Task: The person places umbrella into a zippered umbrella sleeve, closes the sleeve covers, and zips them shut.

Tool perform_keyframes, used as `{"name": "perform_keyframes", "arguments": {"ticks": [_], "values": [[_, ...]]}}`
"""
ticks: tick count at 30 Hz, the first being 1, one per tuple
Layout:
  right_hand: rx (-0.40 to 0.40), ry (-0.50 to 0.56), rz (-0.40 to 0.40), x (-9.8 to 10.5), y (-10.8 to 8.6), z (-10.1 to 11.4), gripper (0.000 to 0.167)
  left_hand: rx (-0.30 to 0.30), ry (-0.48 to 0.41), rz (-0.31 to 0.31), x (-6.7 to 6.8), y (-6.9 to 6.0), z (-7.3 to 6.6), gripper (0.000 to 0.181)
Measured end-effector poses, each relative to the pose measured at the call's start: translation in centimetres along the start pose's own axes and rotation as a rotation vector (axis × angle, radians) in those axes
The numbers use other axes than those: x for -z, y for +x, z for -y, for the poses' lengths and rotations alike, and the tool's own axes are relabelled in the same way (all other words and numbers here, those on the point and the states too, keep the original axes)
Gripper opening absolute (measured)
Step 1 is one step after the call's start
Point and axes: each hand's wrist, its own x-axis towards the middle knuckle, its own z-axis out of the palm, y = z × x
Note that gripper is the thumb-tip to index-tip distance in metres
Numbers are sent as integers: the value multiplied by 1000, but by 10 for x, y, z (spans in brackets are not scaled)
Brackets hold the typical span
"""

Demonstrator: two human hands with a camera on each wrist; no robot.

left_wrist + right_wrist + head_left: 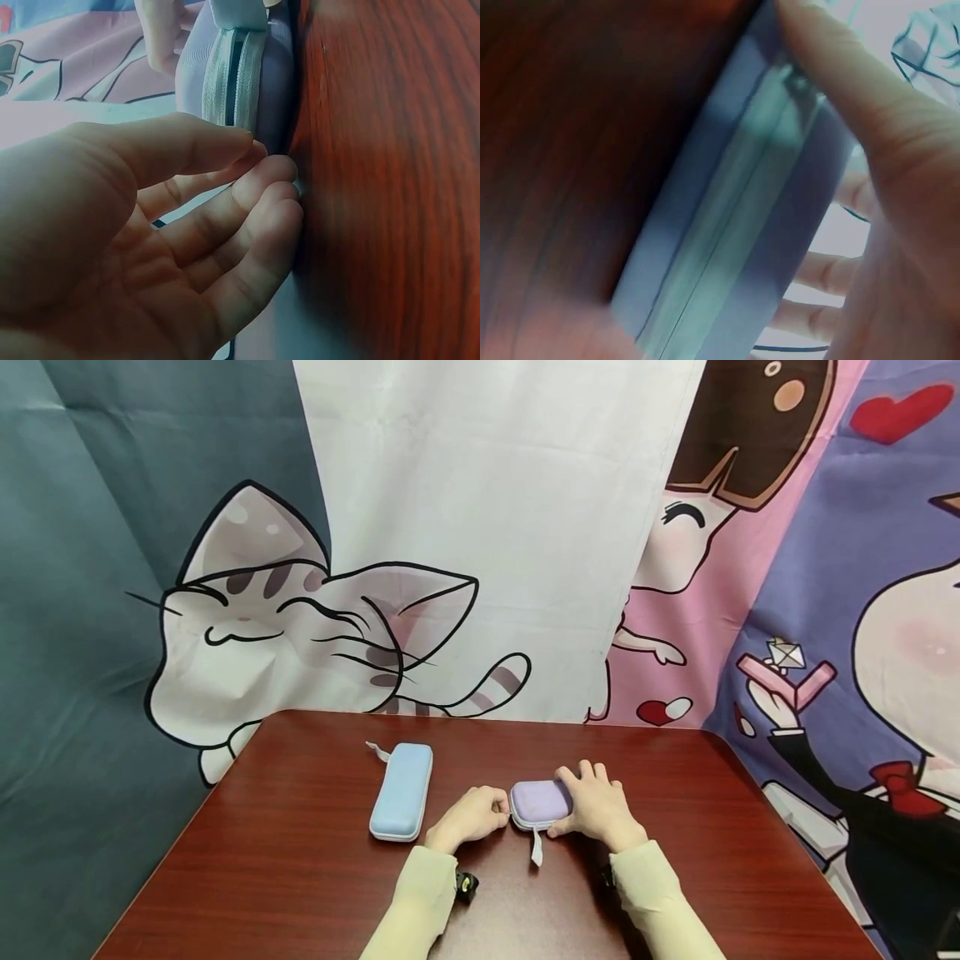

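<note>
A small purple zip case [538, 802] lies flat on the table, a pale wrist strap [537, 850] hanging off its near side. My right hand [600, 807] grips the case from the right, thumb on the near side and fingers over the far side. At the left end, my left hand [474, 816] pinches with thumb and forefinger at the white zipper [247, 86]; the pull itself is hidden by the fingertips. In the left wrist view a narrow dark gap parts the zipper teeth. The right wrist view shows the zipper teeth [720, 232] closed along that side.
A longer light-blue zip case [402, 792] with a pale strap [378, 751] lies left of my left hand. The reddish-brown table [285, 877] ends at a back edge against printed cartoon cloth [495, 510]. Dark wrist devices [466, 887] sit at the cuffs.
</note>
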Motion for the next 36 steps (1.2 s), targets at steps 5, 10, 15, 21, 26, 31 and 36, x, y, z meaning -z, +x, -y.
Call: {"name": "perform_keyframes", "arguments": {"ticks": [5, 10, 15, 21, 26, 31, 36], "values": [[-69, 13, 3, -1, 1, 5, 91, -1, 8, 5, 0, 0, 0, 13], [-130, 20, 26, 0, 1, 11, 91, -3, 11, 1, 0, 0, 0, 13], [-186, 14, 26, 2, 1, 18, 92, 1, -38, 24, 1, 0, -2, 13], [-275, 11, 51, 1, 0, 28, 96, -5, -65, 31, -3, -1, -5, 13], [-310, 14, 41, 1, 1, 34, 96, -5, -26, -7, -3, -1, -9, 12], [-322, -2, 20, 2, 1, 38, 96, -26, -15, -26, -5, 0, -12, 14], [-317, -8, 16, 5, 0, 40, 96, -27, -57, 5, -5, 0, -12, 16]]}}
